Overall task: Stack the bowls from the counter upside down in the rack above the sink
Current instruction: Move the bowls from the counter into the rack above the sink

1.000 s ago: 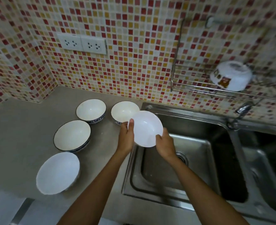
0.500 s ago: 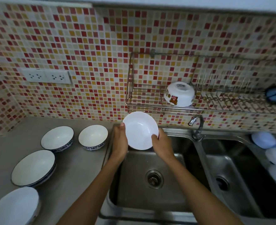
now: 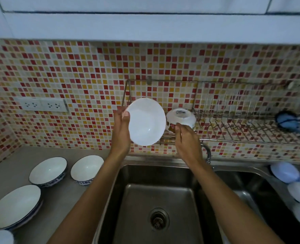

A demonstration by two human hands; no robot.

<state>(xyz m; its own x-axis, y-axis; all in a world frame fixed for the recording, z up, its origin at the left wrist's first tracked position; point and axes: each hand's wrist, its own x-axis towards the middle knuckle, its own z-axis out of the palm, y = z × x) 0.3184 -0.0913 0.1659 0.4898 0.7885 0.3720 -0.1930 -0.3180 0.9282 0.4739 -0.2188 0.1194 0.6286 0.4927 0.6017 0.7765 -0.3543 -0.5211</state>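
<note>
Centre frame: left hand (image 3: 121,131) grips the white bowl (image 3: 146,121) by its rim, cavity toward the camera. Right hand (image 3: 185,138) reaches the inverted bowl (image 3: 181,118) on the rack (image 3: 233,124); its grasp cannot be told. Advised: invert fully, seat squarely over it.

Two hands: left hand (image 3: 121,131), right hand (image 3: 186,141). Four bowls (image 3: 47,170) on the counter (image 3: 61,196), one white bowl (image 3: 146,121) held, one upturned bowl (image 3: 181,117) in the single rack (image 3: 251,131). Two sink basins (image 3: 156,194).
</note>
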